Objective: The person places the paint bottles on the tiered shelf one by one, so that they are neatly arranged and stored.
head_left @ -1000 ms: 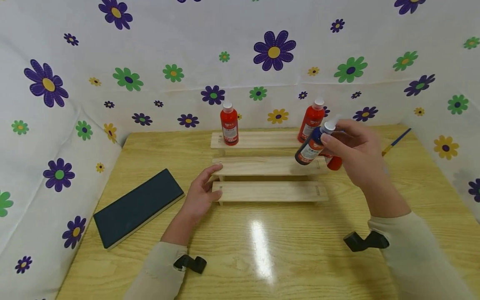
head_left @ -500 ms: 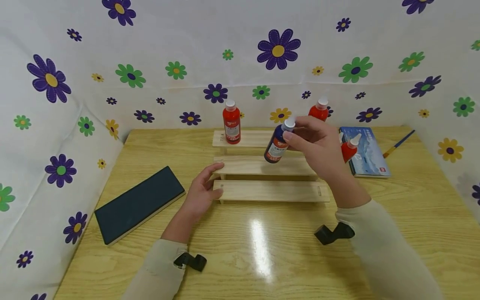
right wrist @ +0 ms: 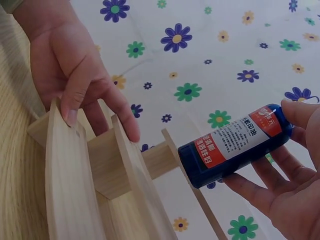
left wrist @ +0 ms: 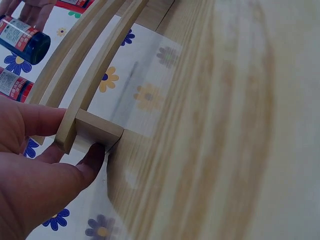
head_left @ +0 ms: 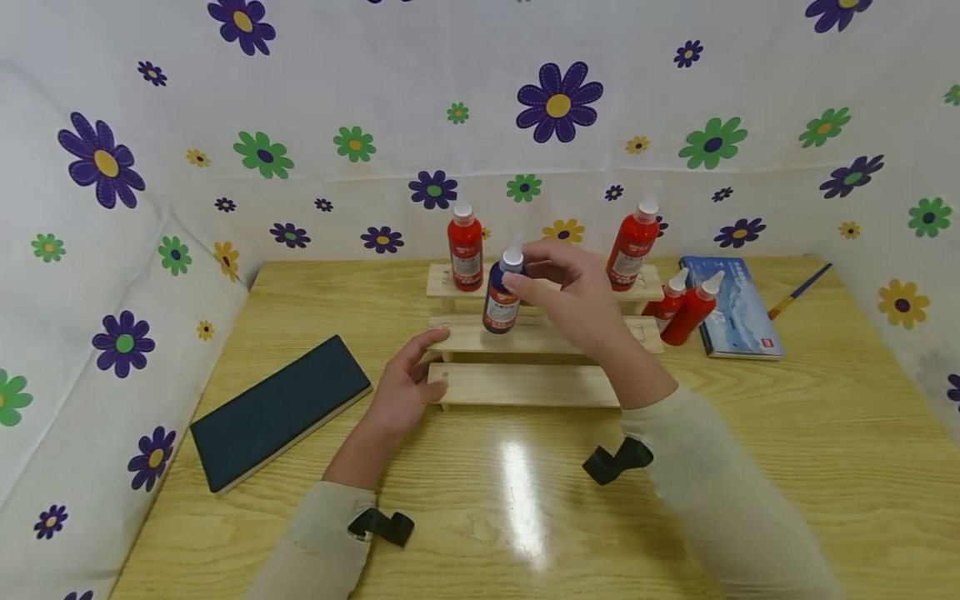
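Carried the blue bottle (head_left: 502, 304) leftward along the wooden rack (head_left: 555, 385) since the earlier frame, from near the right end to near the left, and brought it closer to upright. Holds it by the upper part in the right hand (head_left: 572, 292), clamped between the thumb on one side and fingers on the other. Has it over the middle shelf (head_left: 536, 337), nearer than the left red bottle (head_left: 467, 254) and just right of it; cannot tell about contact with the wood.

Grips the left end of the rack with the left hand (head_left: 405, 387), as a second ago: thumb against the near shelf (head_left: 502, 385), forefinger against the end of the middle one, clamped on the wood.

Standing on the far shelf (head_left: 438, 282): the left red bottle at the left end, the right red bottle (head_left: 632, 250) at the right end. Now in fuller view just off the right end, one partly behind the other: two more red bottles (head_left: 688, 317). Beside them, a blue book (head_left: 738, 312), then farther right a paintbrush (head_left: 798, 292). Lying at an angle on the left of the tabletop (head_left: 450, 517): a dark flat block (head_left: 281, 412). Hung along the far side: a flowered cloth (head_left: 375, 83).
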`<state>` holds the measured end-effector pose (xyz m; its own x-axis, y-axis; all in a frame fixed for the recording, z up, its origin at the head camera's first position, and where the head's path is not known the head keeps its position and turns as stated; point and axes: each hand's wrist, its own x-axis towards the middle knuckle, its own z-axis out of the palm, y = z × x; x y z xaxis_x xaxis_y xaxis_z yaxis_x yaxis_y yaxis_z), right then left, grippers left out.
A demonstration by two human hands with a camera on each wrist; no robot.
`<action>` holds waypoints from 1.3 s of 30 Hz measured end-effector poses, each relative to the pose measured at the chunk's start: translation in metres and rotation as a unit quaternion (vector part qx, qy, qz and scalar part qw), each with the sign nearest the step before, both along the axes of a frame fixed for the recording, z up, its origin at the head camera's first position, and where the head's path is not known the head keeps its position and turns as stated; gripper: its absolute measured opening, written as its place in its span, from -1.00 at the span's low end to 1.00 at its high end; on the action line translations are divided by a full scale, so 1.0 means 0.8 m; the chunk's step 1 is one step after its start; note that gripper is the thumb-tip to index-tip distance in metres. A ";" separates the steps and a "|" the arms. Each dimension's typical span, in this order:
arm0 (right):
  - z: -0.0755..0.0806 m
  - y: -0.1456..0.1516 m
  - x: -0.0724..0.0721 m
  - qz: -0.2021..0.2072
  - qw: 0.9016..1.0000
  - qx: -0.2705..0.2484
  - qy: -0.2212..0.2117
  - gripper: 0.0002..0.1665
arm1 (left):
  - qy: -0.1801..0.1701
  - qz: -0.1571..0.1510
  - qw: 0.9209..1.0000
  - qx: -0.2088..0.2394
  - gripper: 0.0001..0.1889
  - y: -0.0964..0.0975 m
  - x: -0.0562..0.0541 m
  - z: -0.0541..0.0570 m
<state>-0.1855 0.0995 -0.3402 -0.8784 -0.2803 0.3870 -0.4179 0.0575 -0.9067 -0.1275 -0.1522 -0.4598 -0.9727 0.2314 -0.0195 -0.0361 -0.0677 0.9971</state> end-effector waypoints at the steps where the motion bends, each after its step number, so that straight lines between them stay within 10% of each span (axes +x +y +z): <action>1: -0.002 -0.003 -0.001 0.002 1.000 0.002 0.004 -0.70 | -0.002 0.001 1.000 0.001 -0.24 0.000 0.000 0.000; 39: -0.035 -0.059 0.000 -0.002 0.999 0.031 0.013 -0.68 | -0.002 0.019 1.000 -0.018 -0.20 0.004 -0.003 0.000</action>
<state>-0.1852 0.0519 -0.3680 -0.8698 -0.3010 0.3909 -0.4401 0.1153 -0.8905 -0.1299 -0.1492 -0.4594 -0.9805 0.1938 -0.0318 -0.0391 -0.0341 0.9987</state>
